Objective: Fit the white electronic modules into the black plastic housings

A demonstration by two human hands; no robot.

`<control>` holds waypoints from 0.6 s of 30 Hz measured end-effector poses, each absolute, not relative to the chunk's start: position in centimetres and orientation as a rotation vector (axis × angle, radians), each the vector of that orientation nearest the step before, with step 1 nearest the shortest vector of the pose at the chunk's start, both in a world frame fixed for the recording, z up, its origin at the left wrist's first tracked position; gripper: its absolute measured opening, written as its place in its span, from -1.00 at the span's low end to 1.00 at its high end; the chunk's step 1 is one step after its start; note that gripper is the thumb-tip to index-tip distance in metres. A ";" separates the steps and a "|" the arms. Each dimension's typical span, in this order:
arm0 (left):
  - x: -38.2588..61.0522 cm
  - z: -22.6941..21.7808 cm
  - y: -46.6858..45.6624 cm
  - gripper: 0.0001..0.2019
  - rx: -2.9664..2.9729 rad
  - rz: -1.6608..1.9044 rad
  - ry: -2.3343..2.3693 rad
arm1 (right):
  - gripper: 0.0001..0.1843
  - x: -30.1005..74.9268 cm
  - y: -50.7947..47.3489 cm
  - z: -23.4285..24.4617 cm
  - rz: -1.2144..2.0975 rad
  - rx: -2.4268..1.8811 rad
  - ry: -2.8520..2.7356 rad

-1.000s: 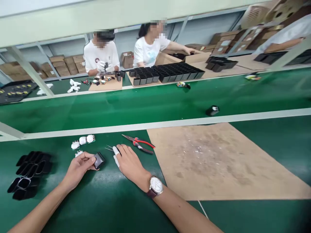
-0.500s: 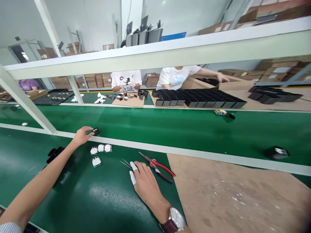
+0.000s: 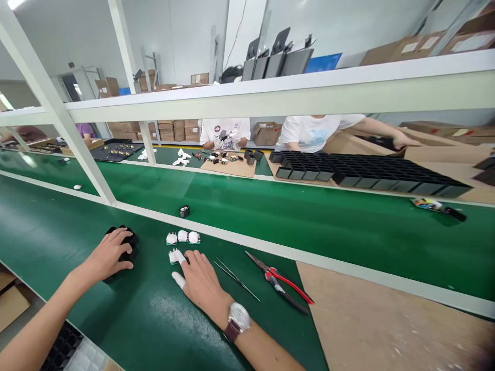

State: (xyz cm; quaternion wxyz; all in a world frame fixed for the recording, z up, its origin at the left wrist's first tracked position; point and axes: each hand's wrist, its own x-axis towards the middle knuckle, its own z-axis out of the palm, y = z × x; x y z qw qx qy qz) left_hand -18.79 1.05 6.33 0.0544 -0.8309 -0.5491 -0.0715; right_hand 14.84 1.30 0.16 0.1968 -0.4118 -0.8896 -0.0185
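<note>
My left hand (image 3: pixel 106 256) is over a cluster of black plastic cases (image 3: pixel 133 241), its fingers apart and touching or just above them; it hides most of the cluster. My right hand (image 3: pixel 203 282), with white finger cots on two fingers, reaches to a small circuit board with a white top (image 3: pixel 172 256). Its index fingertip overlaps that board; the fingers are apart, and I cannot tell whether they touch it. Three similar white-topped boards (image 3: pixel 183 236) lie in a row just beyond. Metal tweezers (image 3: pixel 236 279) and red-and-black long-nose pliers (image 3: pixel 276 278) lie right of my hand.
A single black case (image 3: pixel 184 211) stands on the green belt (image 3: pixel 247 206) past the white rail (image 3: pixel 240 239). A brown board (image 3: pixel 371 319) covers the bench at right. Across the belt, two co-workers sit near rows of black housings (image 3: pixel 367 172). A shelf beam (image 3: pixel 270 98) crosses above.
My left hand has left the black case on the belt and moved back to the cluster of cases. My right hand has let go of the tweezers and shifted left to the nearest white-topped board.
</note>
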 end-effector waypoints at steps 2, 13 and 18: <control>-18.2 5.8 0.8 -0.78 -2.546 -0.244 -1.617 | -0.74 13.3 2.2 0.5 -0.038 -1.165 -2.499; -7.3 7.5 -2.2 -0.86 -3.069 -0.634 -1.587 | -0.57 23.6 -2.6 0.0 0.273 -1.029 -2.418; -2.5 4.7 0.3 -0.53 -3.211 -0.669 -1.480 | -0.44 24.7 -3.8 -0.5 0.211 -1.068 -2.333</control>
